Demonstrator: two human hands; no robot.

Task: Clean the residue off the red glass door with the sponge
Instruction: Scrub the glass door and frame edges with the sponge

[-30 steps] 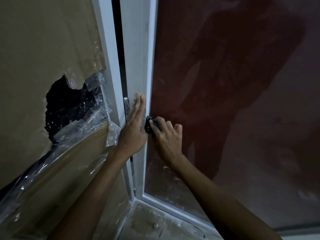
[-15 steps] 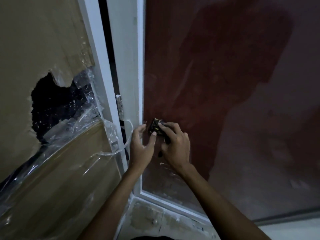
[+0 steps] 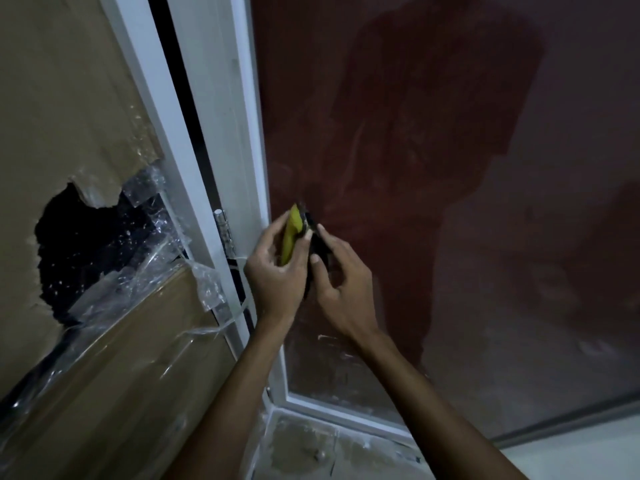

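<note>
The red glass door (image 3: 433, 168) fills the right of the view, smeared with pale residue low down near its white frame (image 3: 242, 133). A sponge (image 3: 292, 233), yellow on one side and dark on the other, is held up in front of the glass near the frame. My left hand (image 3: 277, 271) grips its yellow side with curled fingers. My right hand (image 3: 341, 292) pinches the dark side with thumb and fingertips. Both hands meet at the sponge, just off the glass.
A cardboard sheet (image 3: 69, 116) wrapped in torn clear plastic leans at the left, with a ragged dark hole (image 3: 86, 244). A metal hinge (image 3: 223, 230) sits on the frame beside my left hand. Dusty floor (image 3: 311, 448) lies below the door's bottom rail.
My left hand left the white frame and came across to the sponge. The sponge has turned so its yellow side shows, and both hands now hold it.
</note>
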